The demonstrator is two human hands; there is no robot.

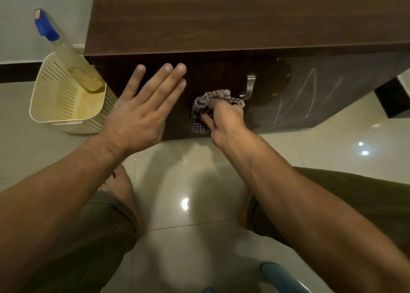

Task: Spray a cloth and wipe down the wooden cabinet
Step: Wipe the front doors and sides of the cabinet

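While we crouch before the wooden cabinet (221, 15), both bare arms reach toward its dark front; the view looks steeply down, and the cabinet's top fills the frame at 12 o'clock.

Right hand (224, 121) near frame centre; its fingers (207, 120) clenched round a bunched checked cloth (213, 95), grasping it and holding it against the left door panel; part of the cloth bulges above the knuckles, and a flat checked corner hangs at 7 o'clock of the hand.

Metal handle (249, 86) just beside the cloth, at 2 o'clock from it; whether cloth and handle touch, we cannot tell.

Left hand (137, 117) at 9 o'clock of the cloth, apart from it; its fingers (168, 82) released, straight and slightly spread, pointing toward 1 o'clock, holding nothing; the palm faces the cabinet front, though we cannot confirm contact.

Spray bottle (73, 57) at 10 o'clock of the frame; blue trigger head uppermost, clear body with yellowish liquid; it stands tilted inside a cream perforated basket (55, 93) set on the floor just beside the cabinet's left side.

Right door (355, 82), at 3 o'clock of the handle, carries pale zigzag marks (310, 93).

Glossy pale tiled floor (188, 170) at 6 o'clock, with bright reflections; our olive shorts (99, 237) at 7 and 4 o'clock; a bare foot (119, 181) beneath the left forearm; a blue-green rounded object (281, 277) at the bottom edge, 5 o'clock, kind unclear.
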